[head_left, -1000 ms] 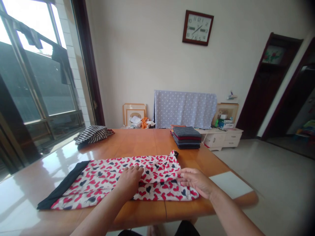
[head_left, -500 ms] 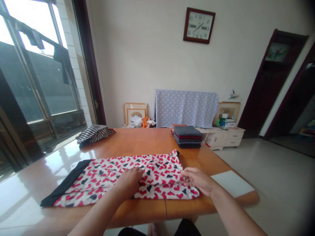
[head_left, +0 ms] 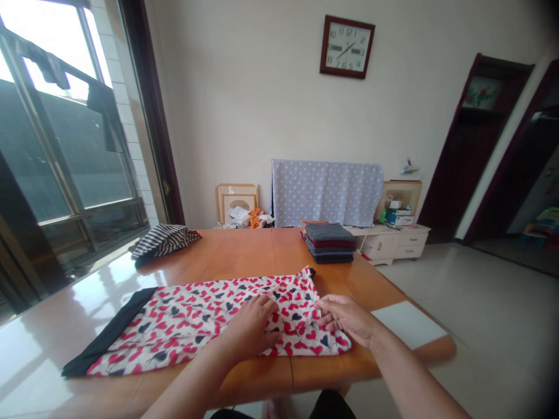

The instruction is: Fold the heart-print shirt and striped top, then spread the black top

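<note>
A white garment with red and dark hearts [head_left: 187, 326] lies stretched across the table, a wide black band at its left end. Its exact kind does not show. My left hand [head_left: 255, 326] rests on the cloth right of the middle, fingers a little apart and palm down. At the right end my right hand [head_left: 347, 319] pinches the garment's edge between thumb and fingers. Just below that hand, a layer of the heart cloth lies along the near side. A bit of black trim pokes out at the far right corner.
On the wooden table [head_left: 236, 250], a stack of folded clothes [head_left: 331, 243] stands at the back right. Striped clothing [head_left: 163, 241] lies bunched at the back left. A pale sheet [head_left: 410, 323] lies near the right edge. Behind stand a polka-dot cloth [head_left: 325, 192] and a white cabinet [head_left: 393, 244].
My left hand has slid right over the garment and its fingers have spread somewhat. My right hand stays at the right edge, still pinching. The whole view has shifted slightly.
</note>
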Demonstrator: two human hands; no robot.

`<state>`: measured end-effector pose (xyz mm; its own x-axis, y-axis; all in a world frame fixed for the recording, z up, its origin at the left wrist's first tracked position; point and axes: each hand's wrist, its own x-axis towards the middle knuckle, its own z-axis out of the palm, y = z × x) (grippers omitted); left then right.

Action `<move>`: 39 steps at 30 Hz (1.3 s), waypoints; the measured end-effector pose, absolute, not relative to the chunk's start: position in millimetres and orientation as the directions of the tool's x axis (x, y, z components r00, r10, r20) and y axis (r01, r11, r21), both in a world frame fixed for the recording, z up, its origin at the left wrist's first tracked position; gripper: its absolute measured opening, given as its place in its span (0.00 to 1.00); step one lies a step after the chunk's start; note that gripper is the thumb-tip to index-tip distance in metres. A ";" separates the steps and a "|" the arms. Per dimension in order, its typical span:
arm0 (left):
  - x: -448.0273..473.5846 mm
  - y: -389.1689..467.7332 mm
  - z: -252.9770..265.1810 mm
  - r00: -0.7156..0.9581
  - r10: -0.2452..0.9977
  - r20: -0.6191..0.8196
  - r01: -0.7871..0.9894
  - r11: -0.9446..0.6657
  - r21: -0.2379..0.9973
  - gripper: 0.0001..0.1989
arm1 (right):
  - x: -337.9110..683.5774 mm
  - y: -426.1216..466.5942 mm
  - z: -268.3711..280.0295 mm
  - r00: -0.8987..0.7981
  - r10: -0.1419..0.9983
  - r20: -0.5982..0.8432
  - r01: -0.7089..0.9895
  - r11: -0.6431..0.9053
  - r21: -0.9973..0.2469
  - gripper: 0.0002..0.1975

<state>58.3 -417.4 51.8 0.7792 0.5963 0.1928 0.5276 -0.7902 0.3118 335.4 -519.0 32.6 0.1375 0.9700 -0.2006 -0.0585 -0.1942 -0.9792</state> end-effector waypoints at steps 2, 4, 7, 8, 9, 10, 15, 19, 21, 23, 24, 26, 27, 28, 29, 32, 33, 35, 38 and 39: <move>79.1 -424.4 45.8 0.795 0.568 0.212 0.485 -0.805 0.342 0.30 | 331.7 -517.7 35.4 0.145 0.974 -0.177 -0.085 -0.166 -0.982 0.16; 101.5 -429.5 40.4 0.793 0.565 0.227 0.463 -0.802 0.377 0.38 | 328.0 -517.1 39.1 0.148 0.978 -0.150 -0.116 -0.133 -0.984 0.16; 132.0 -430.9 33.0 0.778 0.580 0.241 0.438 -0.776 0.453 0.38 | 324.7 -518.7 43.7 0.120 0.985 -0.120 -0.151 -0.101 -0.983 0.16; 139.7 -429.5 31.0 0.767 0.594 0.242 0.429 -0.756 0.494 0.34 | 324.8 -519.8 44.4 0.105 0.988 -0.114 -0.160 -0.097 -0.982 0.16; 145.6 -426.9 29.4 0.751 0.614 0.245 0.417 -0.727 0.546 0.30 | 325.8 -520.9 44.5 0.098 0.989 -0.113 -0.170 -0.096 -0.981 0.16; 149.4 -423.3 28.4 0.726 0.642 0.249 0.399 -0.687 0.608 0.26 | 327.6 -522.0 44.0 0.109 0.987 -0.115 -0.179 -0.094 -0.979 0.17; 144.1 -399.0 32.1 0.504 0.839 0.207 0.162 -0.328 0.931 0.20 | 345.2 -524.2 33.9 0.290 0.946 -0.147 -0.245 -0.075 -0.967 0.17; 132.5 -389.6 40.0 0.424 0.895 0.139 -0.003 -0.153 0.988 0.24 | 352.2 -519.7 26.5 0.357 0.918 -0.175 -0.316 -0.058 -0.947 0.14; 130.4 -390.5 44.5 0.438 0.887 0.148 0.001 -0.165 0.986 0.27 | 350.0 -515.5 25.0 0.342 0.922 -0.180 -0.357 -0.050 -0.933 0.15; 130.6 -393.9 50.4 0.459 0.870 0.178 0.037 -0.219 0.975 0.28 | 346.0 -510.5 23.9 0.300 0.936 -0.183 -0.394 -0.054 -0.918 0.16; 131.0 -396.4 53.7 0.470 0.861 0.195 0.058 -0.251 0.966 0.28 | 343.8 -507.9 23.4 0.273 0.943 -0.189 -0.411 -0.063 -0.909 0.16; 131.5 -403.3 60.3 0.501 0.835 0.226 0.091 -0.311 0.946 0.27 | 340.3 -502.8 22.1 0.220 0.951 -0.216 -0.443 -0.100 -0.891 0.18; 131.3 -407.9 62.8 0.525 0.815 0.244 0.106 -0.347 0.932 0.26 | 339.0 -500.4 21.7 0.196 0.951 -0.238 -0.454 -0.128 -0.882 0.19; 130.7 -413.4 64.2 0.555 0.788 0.266 0.120 -0.392 0.912 0.25 | 338.1 -498.4 21.5 0.175 0.949 -0.263 -0.461 -0.157 -0.873 0.20; 129.7 -419.7 64.1 0.587 0.756 0.290 0.138 -0.446 0.884 0.24 | 337.5 -496.7 21.8 0.157 0.945 -0.287 -0.466 -0.185 -0.865 0.21; 126.3 -442.6 54.5 0.681 0.646 0.345 0.216 -0.627 0.749 0.24 | 336.4 -494.0 24.2 0.107 0.949 -0.297 -0.491 -0.209 -0.846 0.26; 125.4 -450.5 49.0 0.716 0.607 0.345 0.238 -0.677 0.697 0.25 | 336.1 -493.5 24.7 0.094 0.954 -0.283 -0.500 -0.201 -0.843 0.27; 124.6 -464.4 37.0 0.791 0.530 0.305 0.268 -0.749 0.606 0.26 | 335.7 -492.9 23.7 0.086 0.962 -0.260 -0.500 -0.184 -0.846 0.25; 125.6 -476.1 23.8 0.845 0.470 0.253 0.299 -0.809 0.505 0.25 | 335.6 -491.9 16.1 0.135 0.962 -0.237 -0.451 -0.153 -0.880 0.13; 126.2 -477.3 21.6 0.846 0.469 0.254 0.306 -0.817 0.488 0.25 | 335.6 -491.6 12.9 0.150 0.963 -0.222 -0.425 -0.140 -0.895 0.10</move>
<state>126.2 -477.3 21.6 0.8463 0.4685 0.2536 0.3062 -0.8172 0.4883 335.6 -491.6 12.9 0.1503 0.9635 -0.2216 -0.4245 -0.1395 -0.8946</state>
